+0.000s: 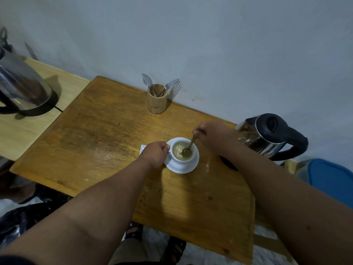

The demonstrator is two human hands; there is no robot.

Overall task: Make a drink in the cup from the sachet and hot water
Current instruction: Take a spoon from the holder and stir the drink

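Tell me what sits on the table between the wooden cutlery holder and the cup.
Nothing: in the head view, only bare table runs from the wooden holder to the cup.

A plain domestic room, used as a makeshift tea corner, is suggested. A worn wooden bench [107,142] is pushed against a bare painted wall [210,44]. At twelve o'clock a small wooden holder [157,101] with a spoon and a fork is kept, and at three o'clock an electric kettle [267,136] is stood. A second kettle [23,87] is seen at ten o'clock on a paler side table [38,127]. Sandalled feet [173,249] are seen on a tiled floor [200,255] at six o'clock.
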